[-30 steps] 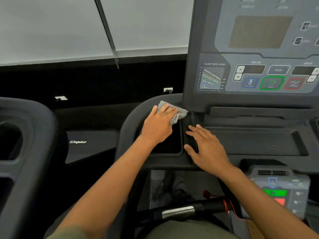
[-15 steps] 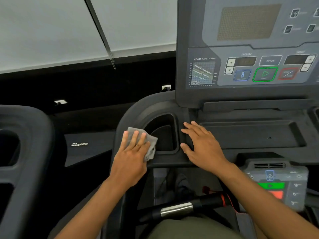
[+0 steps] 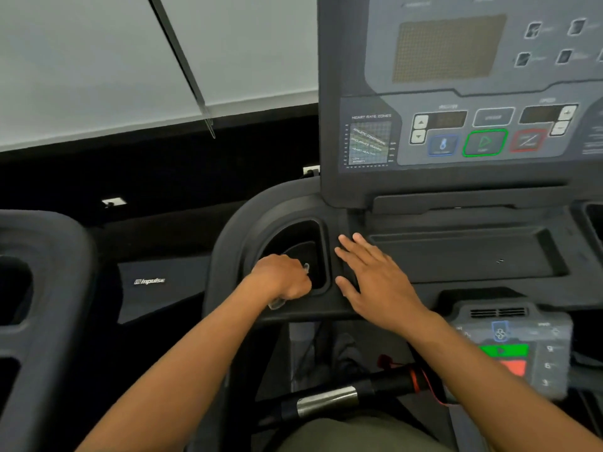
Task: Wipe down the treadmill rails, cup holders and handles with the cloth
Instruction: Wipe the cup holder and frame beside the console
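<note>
Left grip [image 3: 281, 279] around bunched cloth [image 3: 276, 302]

Pale grey cloth [image 3: 276, 303], charcoal cup holder [image 3: 323, 252], green-outlined button [image 3: 485, 142], red-outlined button [image 3: 527, 140], tan dot-grid display [image 3: 448, 48]

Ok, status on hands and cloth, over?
Left hand grips cloth at near rim of cup holder. Right hand flat on console beside it. Cloth mostly hidden; nothing blocking.
</note>
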The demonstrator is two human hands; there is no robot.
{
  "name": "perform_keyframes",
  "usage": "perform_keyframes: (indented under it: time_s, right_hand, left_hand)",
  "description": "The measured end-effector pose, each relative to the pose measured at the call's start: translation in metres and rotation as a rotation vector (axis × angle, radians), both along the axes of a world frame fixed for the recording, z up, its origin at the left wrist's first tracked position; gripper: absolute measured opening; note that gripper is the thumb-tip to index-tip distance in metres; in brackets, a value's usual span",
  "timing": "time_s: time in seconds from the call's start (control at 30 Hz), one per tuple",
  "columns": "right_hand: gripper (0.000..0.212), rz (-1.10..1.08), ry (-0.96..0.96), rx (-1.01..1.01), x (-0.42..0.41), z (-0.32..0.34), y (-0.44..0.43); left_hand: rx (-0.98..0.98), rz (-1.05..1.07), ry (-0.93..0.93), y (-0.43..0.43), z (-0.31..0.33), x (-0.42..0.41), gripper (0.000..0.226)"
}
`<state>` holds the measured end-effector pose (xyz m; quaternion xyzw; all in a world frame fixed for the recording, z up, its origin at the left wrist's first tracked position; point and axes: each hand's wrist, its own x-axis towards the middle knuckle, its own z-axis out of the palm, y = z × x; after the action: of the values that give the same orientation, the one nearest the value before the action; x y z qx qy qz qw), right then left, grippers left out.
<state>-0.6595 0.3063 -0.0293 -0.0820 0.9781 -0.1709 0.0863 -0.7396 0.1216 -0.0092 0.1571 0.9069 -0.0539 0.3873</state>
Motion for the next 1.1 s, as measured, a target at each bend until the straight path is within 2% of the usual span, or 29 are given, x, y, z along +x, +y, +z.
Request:
perform_keyframes:
  time_s: [0.1, 0.2, 0.23, 0.4, 0.47, 0.57, 0.67, 0.77, 0.87, 0.93, 1.0, 1.07, 1.1]
  right_hand:
    - [0.063, 0.012, -0.016, 0.004, 0.0, 0.003, 0.001]
    - [0.063, 0.014, -0.029, -0.002, -0.002, 0.004, 0.003]
    - [0.063, 0.019, -0.028, 0.002, -0.002, 0.004, 0.003]
    - [0.064, 0.029, -0.036, 0.015, -0.003, 0.005, 0.002]
    - [0.065, 0.027, -0.04, 0.025, -0.002, 0.005, 0.002]
    - [0.065, 0.023, -0.046, 0.015, -0.003, 0.006, 0.002]
    - [0.065, 0.021, -0.032, 0.017, -0.003, 0.004, 0.002]
    - [0.065, 0.013, -0.027, 0.002, -0.003, 0.004, 0.002]
    - [0.066, 0.032, -0.046, -0.018, -0.002, 0.007, 0.004]
    - [0.065, 0.041, 0.008, 0.007, 0.002, 0.01, 0.009]
    - [0.062, 0.006, 0.103, 0.038, 0.006, 0.015, 0.016]
    - [0.06, -0.051, 0.133, 0.045, 0.007, 0.02, 0.023]
    - [0.06, -0.074, 0.128, 0.046, 0.007, 0.02, 0.027]
  left_hand:
    - [0.135, 0.186, 0.035, -0.006, -0.005, -0.007, 0.038]
    - [0.332, 0.428, 0.028, -0.015, 0.01, -0.014, 0.055]
    - [0.37, 0.447, 0.054, -0.018, 0.016, -0.017, 0.059]
    - [0.411, 0.064, 0.328, -0.028, 0.032, -0.028, 0.04]
    - [0.303, -0.129, 0.29, -0.028, 0.019, -0.022, 0.034]
    - [-0.014, -0.374, 0.194, -0.034, -0.015, -0.009, 0.045]
    - [-0.103, -0.365, 0.149, -0.032, -0.007, -0.005, 0.053]
    - [0.005, -0.125, 0.107, -0.028, 0.019, -0.01, 0.055]
    - [0.216, 0.037, 0.101, -0.049, 0.027, -0.023, 0.045]
    - [0.476, 0.249, 0.2, -0.058, 0.037, -0.026, 0.051]
    - [0.704, 0.372, 0.344, -0.056, 0.046, -0.026, 0.052]
    - [0.857, 0.408, 0.471, -0.048, 0.043, -0.028, 0.045]
    - [0.873, 0.378, 0.555, -0.043, 0.035, -0.033, 0.039]
